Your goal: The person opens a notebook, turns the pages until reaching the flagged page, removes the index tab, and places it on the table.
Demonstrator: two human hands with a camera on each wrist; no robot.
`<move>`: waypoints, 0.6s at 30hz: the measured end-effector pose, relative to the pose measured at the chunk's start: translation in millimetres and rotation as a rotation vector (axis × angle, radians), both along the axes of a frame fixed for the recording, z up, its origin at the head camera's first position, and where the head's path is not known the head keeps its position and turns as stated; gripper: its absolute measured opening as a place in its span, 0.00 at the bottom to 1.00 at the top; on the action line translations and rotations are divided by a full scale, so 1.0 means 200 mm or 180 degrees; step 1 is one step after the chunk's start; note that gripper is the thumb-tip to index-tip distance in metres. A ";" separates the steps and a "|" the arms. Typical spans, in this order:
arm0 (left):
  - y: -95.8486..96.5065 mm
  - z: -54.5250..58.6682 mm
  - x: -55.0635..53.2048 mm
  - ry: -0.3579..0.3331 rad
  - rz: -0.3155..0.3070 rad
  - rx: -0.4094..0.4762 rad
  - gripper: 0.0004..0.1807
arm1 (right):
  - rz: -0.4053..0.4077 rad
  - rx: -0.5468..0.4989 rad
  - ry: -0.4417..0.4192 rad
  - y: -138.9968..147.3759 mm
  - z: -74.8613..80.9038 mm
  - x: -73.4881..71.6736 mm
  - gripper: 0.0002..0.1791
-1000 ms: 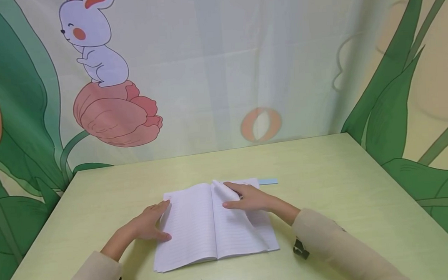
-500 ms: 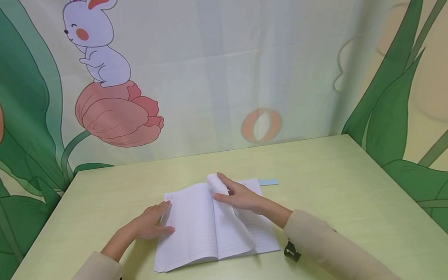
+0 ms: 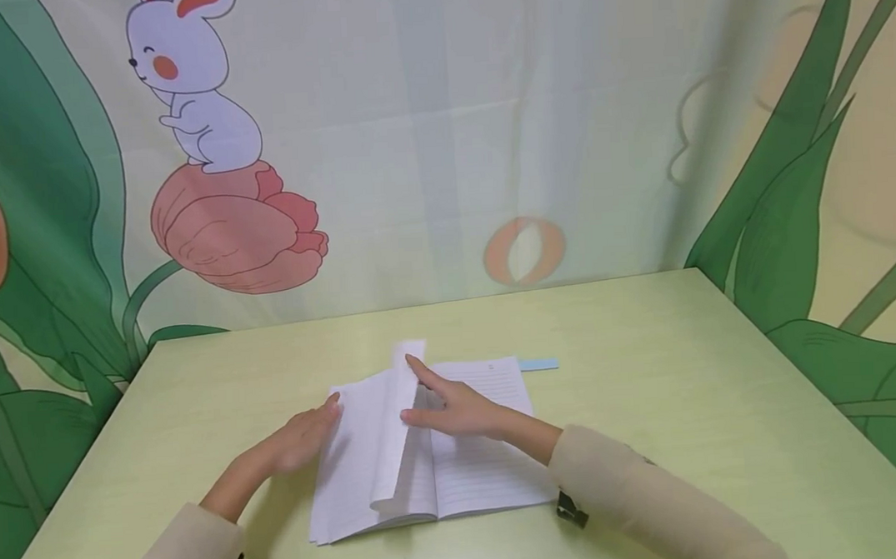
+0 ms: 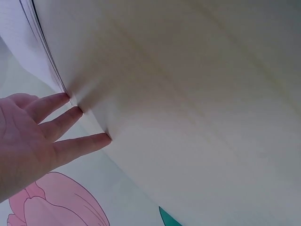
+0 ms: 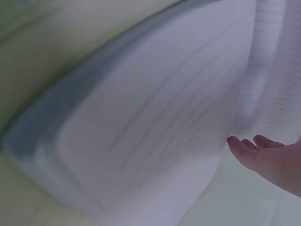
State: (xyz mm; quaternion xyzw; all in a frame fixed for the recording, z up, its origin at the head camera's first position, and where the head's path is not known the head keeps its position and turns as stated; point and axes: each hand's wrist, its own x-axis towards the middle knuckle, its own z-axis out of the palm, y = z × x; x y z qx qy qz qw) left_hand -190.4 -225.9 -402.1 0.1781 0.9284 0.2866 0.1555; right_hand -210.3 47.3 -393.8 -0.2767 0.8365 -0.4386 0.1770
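An open notebook [image 3: 490, 474] with white ruled pages lies on the table. One of its leaves [image 3: 395, 453] stands raised and curled over the left page. My right hand [image 3: 461, 408] is behind that leaf, thumb and fingers spread apart and touching its side. In the right wrist view, the same hand [image 5: 275, 160] has its fingers extended near the spine, and a lined page [image 5: 160, 117] fills the middle, blurred. My left hand [image 3: 301, 440] rests at the left edge of the notebook. The left wrist view shows three of its fingertips [image 4: 106, 137] against the page edges.
A light blue strip [image 3: 539, 364] sticks out past the notebook's top right corner. The pale green table [image 3: 646, 346] ends at a fabric curtain [image 3: 376, 191] printed with a rabbit and flowers. A black clip-like piece [image 3: 572, 509] hangs below the right sleeve [image 3: 637, 488].
My right hand has moved left across the spine, carrying the leaf from the right page over toward the left one. The right page now lies exposed. My left hand has stayed nearly in place.
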 end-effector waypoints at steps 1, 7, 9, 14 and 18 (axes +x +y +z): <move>0.00 0.00 0.00 -0.0028 0.0036 0.0030 0.33 | 0.0016 0.0048 0.0019 -0.01 0.00 0.00 0.45; 0.00 0.01 0.00 -0.0082 0.0064 0.0168 0.34 | 0.0205 0.0378 0.0249 -0.06 -0.04 0.00 0.47; 0.00 0.01 0.00 -0.0079 0.0043 0.0200 0.34 | 0.0334 0.0486 0.0338 -0.08 -0.05 0.00 0.47; 0.00 0.01 0.00 -0.0091 0.0060 0.0170 0.35 | 0.0630 0.0880 0.0434 -0.09 -0.05 0.01 0.48; 0.01 0.01 0.00 -0.0064 0.0119 0.0089 0.38 | 0.0751 0.1119 0.0452 -0.11 -0.04 0.03 0.49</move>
